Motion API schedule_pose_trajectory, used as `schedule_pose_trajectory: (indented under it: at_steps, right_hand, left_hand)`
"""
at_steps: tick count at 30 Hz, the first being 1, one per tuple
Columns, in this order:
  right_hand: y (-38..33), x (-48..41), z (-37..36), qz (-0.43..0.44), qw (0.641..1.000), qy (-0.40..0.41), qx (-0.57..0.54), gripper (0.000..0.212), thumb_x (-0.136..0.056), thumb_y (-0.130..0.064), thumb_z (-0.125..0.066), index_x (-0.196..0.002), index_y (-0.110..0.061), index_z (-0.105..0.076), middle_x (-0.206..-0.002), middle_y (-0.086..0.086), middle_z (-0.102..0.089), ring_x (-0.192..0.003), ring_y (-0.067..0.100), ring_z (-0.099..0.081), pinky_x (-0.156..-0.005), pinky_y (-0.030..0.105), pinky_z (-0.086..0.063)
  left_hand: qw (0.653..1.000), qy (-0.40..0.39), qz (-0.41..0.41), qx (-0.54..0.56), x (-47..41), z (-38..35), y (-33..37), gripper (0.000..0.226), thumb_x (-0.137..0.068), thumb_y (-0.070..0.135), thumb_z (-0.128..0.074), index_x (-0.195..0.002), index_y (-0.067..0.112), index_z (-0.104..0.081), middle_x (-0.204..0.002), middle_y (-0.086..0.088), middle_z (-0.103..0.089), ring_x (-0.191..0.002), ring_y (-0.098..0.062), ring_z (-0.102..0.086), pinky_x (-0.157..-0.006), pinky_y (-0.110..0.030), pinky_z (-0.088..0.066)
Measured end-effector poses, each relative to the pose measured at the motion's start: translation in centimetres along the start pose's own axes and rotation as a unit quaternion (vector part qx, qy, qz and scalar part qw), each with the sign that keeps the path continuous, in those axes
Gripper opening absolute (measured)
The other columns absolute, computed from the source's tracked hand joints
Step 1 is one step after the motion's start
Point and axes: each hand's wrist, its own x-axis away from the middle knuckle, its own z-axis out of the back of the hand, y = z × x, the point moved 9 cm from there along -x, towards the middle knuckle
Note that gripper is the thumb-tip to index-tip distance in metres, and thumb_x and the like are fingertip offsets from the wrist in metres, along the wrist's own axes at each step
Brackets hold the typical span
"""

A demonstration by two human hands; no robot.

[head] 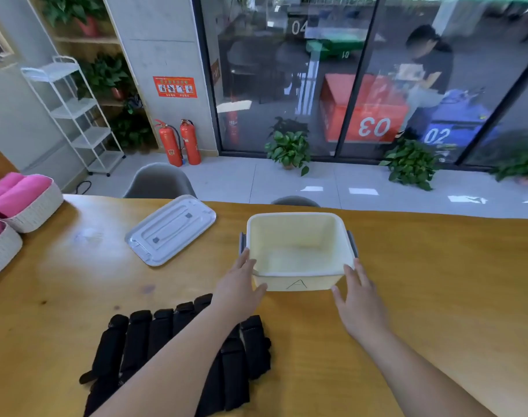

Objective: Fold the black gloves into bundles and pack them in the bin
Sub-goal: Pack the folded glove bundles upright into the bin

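- Evidently, little of the task has been done: the bin stands on the counter with nothing seen inside it, its pale floor and walls bare.
- Its lid is off and lies flat on the counter to the left of the bin, apart from it, so the bin is judged ready to be filled.
- The black gloves are laid side by side in a row at the near left of the counter, partly hidden under the left forearm. They are seen as long strips, and none is judged to be folded into a bundle yet. Their number cannot be counted.
- The left hand is held against the bin's near left corner, fingers straight along the side and thumb on the front wall.
- The right hand is spread, its straight fingers touching the near right corner. Nothing is pinched or carried by either of the hands.
- The bin is judged to be steadied or set in place, which is only preparation.
- Nearly everything is left: each glove is to be folded and the bundles are to be packed into the bin.
- Two woven baskets of pink cloth at the far left are not needed.
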Motion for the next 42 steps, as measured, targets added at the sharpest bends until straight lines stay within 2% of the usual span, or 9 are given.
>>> schedule_pose_trajectory:
  at_steps: [5, 9, 13, 19, 24, 29, 33, 38, 42]
  right_hand:
    - [5.9, 2.5, 1.8, -0.049, 0.988, 0.078, -0.122, 0.037, -0.107, -0.041, -0.051, -0.137, -0.020, -0.059, -0.165, -0.009, -0.026, -0.119, 0.022, -0.062, -0.088, 0.039, -0.052]
    - [8.8, 4.9, 3.4, -0.078, 0.971, 0.148, -0.172, 0.017, -0.105, -0.034, -0.056, -0.111, -0.024, -0.069, -0.152, -0.009, -0.039, -0.095, 0.017, -0.063, -0.078, 0.039, -0.054]
    - [10.6, 7.5, 4.0, -0.081, 0.961, 0.196, -0.179, 0.005, -0.101, -0.026, -0.062, -0.105, -0.028, -0.064, -0.141, -0.006, -0.040, -0.102, 0.021, -0.060, -0.076, 0.042, -0.053]
    - [11.5, 11.6, 3.0, -0.106, 0.954, 0.248, -0.134, 0.018, -0.095, -0.013, -0.069, -0.108, -0.020, -0.061, -0.143, 0.008, -0.041, -0.128, 0.040, -0.040, -0.094, 0.052, -0.046]
    - [5.8, 12.6, 4.5, 0.088, 0.953, 0.269, -0.110, 0.025, -0.096, -0.016, -0.060, -0.118, -0.009, -0.068, -0.150, 0.016, -0.043, -0.133, 0.044, -0.046, -0.118, 0.042, -0.028]
    - [-3.6, 13.1, 3.1, 0.304, 0.923, 0.182, -0.147, 0.024, -0.095, -0.011, -0.068, -0.119, -0.014, -0.072, -0.141, 0.004, -0.055, -0.133, 0.029, -0.048, -0.110, 0.044, -0.045]
    - [-9.5, 13.9, -0.3, 0.386, 0.907, 0.080, -0.149, 0.032, -0.098, -0.012, -0.069, -0.129, -0.017, -0.069, -0.134, -0.002, -0.058, -0.123, 0.019, -0.057, -0.103, 0.033, -0.051]
    - [-14.3, 14.5, -6.2, 0.385, 0.914, -0.046, -0.115, 0.041, -0.102, -0.017, -0.063, -0.142, -0.022, -0.060, -0.139, -0.009, -0.054, -0.116, 0.013, -0.062, -0.093, 0.024, -0.054]
    - [-14.9, 13.0, -10.9, 0.282, 0.944, -0.153, -0.074, 0.054, -0.107, -0.027, -0.058, -0.159, -0.023, -0.042, -0.157, -0.009, -0.037, -0.133, 0.017, -0.054, -0.107, 0.031, -0.049]
  left_hand:
    - [0.996, 0.023, -0.017, 0.082, 1.4, -3.3, 3.6, 0.055, -0.103, 0.035, -0.067, -0.154, 0.023, -0.051, -0.172, 0.020, -0.022, -0.121, -0.001, -0.061, -0.098, -0.026, -0.054]
    - [0.986, 0.054, -0.008, 0.160, 3.4, -5.5, 5.0, 0.041, -0.105, 0.032, -0.066, -0.145, 0.026, -0.060, -0.160, 0.028, -0.036, -0.098, 0.009, -0.063, -0.080, -0.012, -0.052]
    - [0.972, 0.080, -0.004, 0.221, 6.4, -6.6, 5.8, 0.034, -0.102, 0.032, -0.072, -0.135, 0.029, -0.066, -0.152, 0.034, -0.042, -0.094, 0.004, -0.066, -0.077, -0.014, -0.054]
    - [0.965, 0.097, -0.022, 0.242, 10.8, -8.1, 6.2, 0.029, -0.102, 0.031, -0.070, -0.132, 0.033, -0.068, -0.150, 0.035, -0.046, -0.098, -0.002, -0.068, -0.083, -0.019, -0.056]
    - [0.961, 0.138, -0.009, 0.241, 12.0, -6.9, 4.1, 0.034, -0.104, 0.025, -0.068, -0.137, 0.034, -0.064, -0.148, 0.029, -0.046, -0.103, -0.007, -0.068, -0.084, -0.023, -0.057]
    - [0.963, 0.142, 0.072, 0.219, 12.2, -6.0, -1.1, 0.035, -0.105, 0.026, -0.066, -0.139, 0.032, -0.062, -0.140, 0.026, -0.049, -0.104, 0.006, -0.063, -0.081, -0.012, -0.052]
    - [0.972, 0.110, 0.107, 0.176, 12.5, -6.1, -4.9, 0.040, -0.101, 0.031, -0.070, -0.139, 0.037, -0.059, -0.131, 0.025, -0.053, -0.101, 0.006, -0.064, -0.084, -0.016, -0.051]
    - [0.978, 0.054, 0.127, 0.155, 12.5, -6.8, -8.4, 0.048, -0.100, 0.031, -0.070, -0.147, 0.033, -0.056, -0.136, 0.022, -0.056, -0.108, 0.002, -0.062, -0.095, -0.025, -0.055]
    - [0.981, 0.024, 0.122, 0.152, 12.2, -7.0, -9.5, 0.051, -0.100, 0.029, -0.072, -0.148, 0.033, -0.055, -0.138, 0.019, -0.058, -0.107, 0.001, -0.064, -0.096, -0.024, -0.053]
